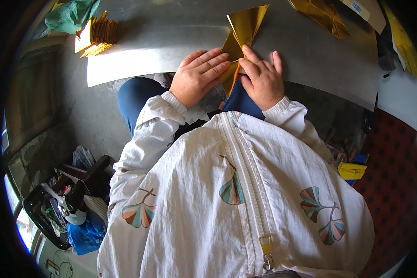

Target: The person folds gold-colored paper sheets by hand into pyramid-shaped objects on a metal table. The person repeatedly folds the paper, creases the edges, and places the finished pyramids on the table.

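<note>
A sheet of shiny gold foil paper point(247, 24), creased into pointed folds, lies at the near edge of the grey metal table point(176, 28). Its lower tip juts out over the edge above my lap. My left hand point(197, 76) lies flat, fingers stretched out side by side, with the fingertips on the left part of the foil. From the other side my right hand point(266, 85) presses its fingertips on the fold, its fingers spread. The undersides of both hands are hidden.
A stack of folded gold paper pieces point(103, 34) stands at the far left beside a green plastic bag point(72, 17). Another folded gold piece point(322, 17) and a cardboard box point(368, 14) are at the far right. A blue bag point(85, 234) sits low on the left.
</note>
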### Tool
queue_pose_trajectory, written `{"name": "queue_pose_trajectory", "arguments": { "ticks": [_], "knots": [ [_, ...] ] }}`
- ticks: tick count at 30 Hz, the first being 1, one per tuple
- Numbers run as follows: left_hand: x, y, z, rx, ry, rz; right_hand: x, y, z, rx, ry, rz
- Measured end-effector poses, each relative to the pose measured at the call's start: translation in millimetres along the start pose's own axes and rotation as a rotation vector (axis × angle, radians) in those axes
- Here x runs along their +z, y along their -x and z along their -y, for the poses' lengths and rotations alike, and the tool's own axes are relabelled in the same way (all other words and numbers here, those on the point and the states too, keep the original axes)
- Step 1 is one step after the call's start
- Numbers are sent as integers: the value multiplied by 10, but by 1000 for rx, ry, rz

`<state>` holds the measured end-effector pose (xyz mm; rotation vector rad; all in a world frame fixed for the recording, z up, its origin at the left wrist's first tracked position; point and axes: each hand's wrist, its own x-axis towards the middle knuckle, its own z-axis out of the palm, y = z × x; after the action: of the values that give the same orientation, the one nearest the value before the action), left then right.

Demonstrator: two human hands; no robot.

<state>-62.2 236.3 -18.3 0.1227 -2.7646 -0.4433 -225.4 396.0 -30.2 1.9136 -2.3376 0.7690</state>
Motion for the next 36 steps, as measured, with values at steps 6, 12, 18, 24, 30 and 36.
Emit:
{"name": "queue_pose_trajectory", "arguments": {
  "ticks": [6, 12, 18, 24, 30, 36],
  "knots": [
    [99, -110, 14, 13, -121, -39, -76, -153, -123, -45, -20, 63],
    [121, -151, -88, -15, -131, -17, -194, -102, -228, -133, -108, 147],
    [80, -131, 6, -8, -125, 72, -170, -102, -330, -249, -42, 199],
    [46, -222, 30, -47, -138, 101, -169, -228, -373, -261, -75, 200],
    [29, -319, 99, -78, -121, 181, -159, -326, -436, -350, -46, 179],
    [26, -307, 135, -42, -156, 234, -164, -331, -508, -356, -83, 237]
  ]
}}
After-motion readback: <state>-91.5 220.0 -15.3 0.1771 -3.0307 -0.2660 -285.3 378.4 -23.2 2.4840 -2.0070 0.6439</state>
